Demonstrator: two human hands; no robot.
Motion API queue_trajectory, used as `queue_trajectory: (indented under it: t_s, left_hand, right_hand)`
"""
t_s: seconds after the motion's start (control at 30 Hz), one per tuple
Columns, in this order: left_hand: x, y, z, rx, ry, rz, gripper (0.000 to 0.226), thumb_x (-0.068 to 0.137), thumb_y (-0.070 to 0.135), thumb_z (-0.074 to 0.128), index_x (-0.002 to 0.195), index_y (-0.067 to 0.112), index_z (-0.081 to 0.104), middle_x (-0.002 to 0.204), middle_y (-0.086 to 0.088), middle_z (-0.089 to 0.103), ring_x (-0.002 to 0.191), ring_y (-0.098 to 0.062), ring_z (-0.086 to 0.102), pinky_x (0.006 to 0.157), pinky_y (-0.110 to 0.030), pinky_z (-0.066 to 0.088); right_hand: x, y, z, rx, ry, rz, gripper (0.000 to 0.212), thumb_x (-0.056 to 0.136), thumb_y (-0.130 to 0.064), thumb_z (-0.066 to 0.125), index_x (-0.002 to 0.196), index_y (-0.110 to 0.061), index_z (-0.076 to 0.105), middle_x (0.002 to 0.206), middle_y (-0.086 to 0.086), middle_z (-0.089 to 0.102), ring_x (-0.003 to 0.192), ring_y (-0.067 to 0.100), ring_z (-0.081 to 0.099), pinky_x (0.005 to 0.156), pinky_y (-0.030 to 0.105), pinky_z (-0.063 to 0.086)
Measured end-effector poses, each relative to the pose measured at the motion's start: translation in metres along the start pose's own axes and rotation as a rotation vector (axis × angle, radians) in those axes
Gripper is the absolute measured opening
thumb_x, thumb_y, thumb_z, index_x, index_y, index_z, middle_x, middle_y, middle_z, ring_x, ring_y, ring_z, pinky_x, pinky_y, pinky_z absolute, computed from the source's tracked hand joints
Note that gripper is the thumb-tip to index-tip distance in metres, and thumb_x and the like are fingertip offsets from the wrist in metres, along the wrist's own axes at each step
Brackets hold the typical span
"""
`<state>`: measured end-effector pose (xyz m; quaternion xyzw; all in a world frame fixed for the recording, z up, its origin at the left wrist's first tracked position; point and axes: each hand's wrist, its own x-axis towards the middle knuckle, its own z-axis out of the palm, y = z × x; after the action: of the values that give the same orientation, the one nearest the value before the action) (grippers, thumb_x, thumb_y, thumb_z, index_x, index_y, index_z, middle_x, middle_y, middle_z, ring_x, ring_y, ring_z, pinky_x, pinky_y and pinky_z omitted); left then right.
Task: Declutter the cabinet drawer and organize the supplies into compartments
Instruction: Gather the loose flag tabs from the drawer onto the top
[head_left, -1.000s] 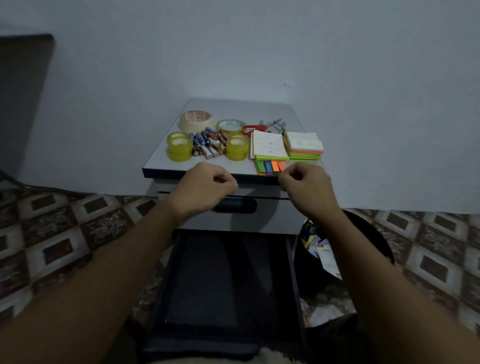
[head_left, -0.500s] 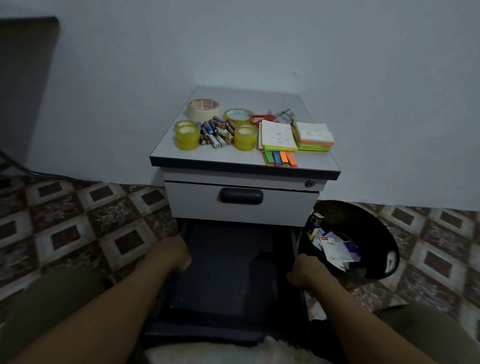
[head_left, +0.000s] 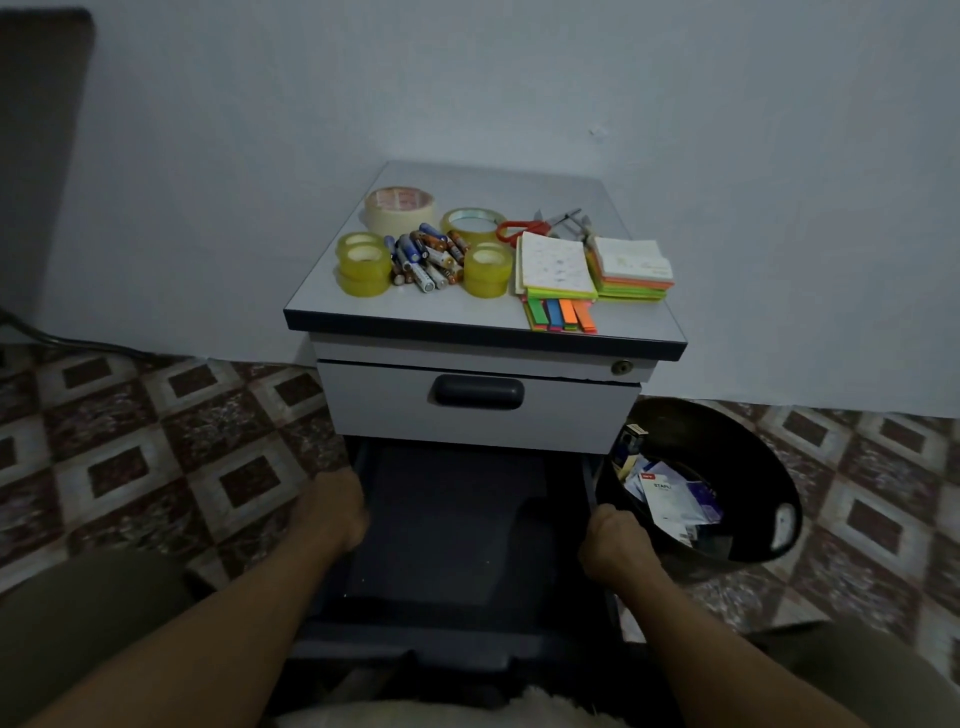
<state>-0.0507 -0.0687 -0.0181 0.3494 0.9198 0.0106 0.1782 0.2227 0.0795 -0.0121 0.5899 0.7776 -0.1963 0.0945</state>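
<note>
Head view: left hand (head_left: 332, 512) and right hand (head_left: 615, 540) have dropped from the cabinet top (head_left: 467, 312), each gripping a drawer (head_left: 452, 519) side wall. Its floor is bare, seemingly ready; supplies (head_left: 426, 257) sit on the top.

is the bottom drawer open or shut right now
Open. The bottom drawer sticks out well past the shut top drawer, its dark floor showing, while the left hand and right hand grip its side walls.

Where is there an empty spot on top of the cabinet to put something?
The back strip of the cabinet top, behind the masking tape, is bare. So is the front edge before the yellow tape rolls and batteries. The middle row through the sticky notes is crowded.
</note>
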Motion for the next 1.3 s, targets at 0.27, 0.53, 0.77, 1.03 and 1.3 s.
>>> queue_trajectory:
  t_s: [0.27, 0.53, 0.77, 1.03, 1.3]
  left_hand:
    - [-0.007, 0.015, -0.03, -0.093, -0.501, 0.111, 0.133, 0.068, 0.063, 0.08, 0.158, 0.021, -0.009, 0.166, -0.006, -0.01, 0.152, -0.028, 0.002, 0.123, -0.041, 0.013]
    - [-0.042, 0.039, -0.014, 0.476, -0.659, 0.378, 0.133, 0.066, 0.054, 0.085, 0.157, 0.032, -0.009, 0.16, 0.0, -0.032, 0.148, -0.032, -0.024, 0.121, -0.056, 0.004]
    - [-0.047, 0.028, -0.011, 0.465, -0.422, 0.53, 0.123, 0.06, 0.049, 0.087, 0.157, 0.028, 0.015, 0.165, -0.003, -0.011, 0.15, -0.031, -0.006, 0.12, -0.056, 0.012]
    - [-0.039, 0.026, 0.0, 0.279, 0.273, 0.525, 0.055, 0.077, 0.045, 0.073, 0.122, 0.017, 0.054, 0.122, -0.004, 0.052, 0.111, -0.023, 0.05, 0.071, -0.031, 0.043]
    - [-0.038, 0.043, 0.013, -0.791, -0.279, -0.086, 0.025, 0.097, 0.035, 0.055, 0.088, 0.012, 0.06, 0.085, -0.006, 0.063, 0.078, -0.018, 0.064, 0.065, -0.028, 0.053]
  right_hand:
    - [-0.008, -0.026, -0.01, -0.296, 0.099, -0.243, 0.059, 0.09, -0.039, 0.059, 0.139, -0.014, 0.038, 0.14, 0.012, 0.039, 0.131, 0.032, 0.039, 0.104, 0.048, 0.041]
    - [-0.049, -0.051, -0.019, -0.211, -0.685, -0.419, 0.068, 0.073, -0.032, 0.085, 0.133, -0.018, 0.056, 0.13, 0.005, 0.06, 0.112, 0.022, 0.059, 0.091, 0.03, 0.05]
    - [-0.057, -0.047, -0.005, -0.463, -0.379, -0.504, 0.062, 0.077, -0.032, 0.078, 0.13, -0.01, 0.054, 0.127, 0.011, 0.059, 0.115, 0.029, 0.059, 0.088, 0.031, 0.049]
    - [-0.041, -0.038, 0.01, -0.276, 0.197, -0.376, 0.033, 0.096, -0.042, 0.053, 0.119, -0.017, 0.053, 0.121, 0.006, 0.06, 0.109, 0.027, 0.062, 0.081, 0.034, 0.05]
    - [-0.033, -0.053, 0.014, 0.806, -0.147, 0.027, 0.023, 0.095, -0.015, 0.053, 0.097, 0.003, 0.066, 0.082, 0.014, 0.064, 0.073, 0.025, 0.062, 0.06, 0.035, 0.051]
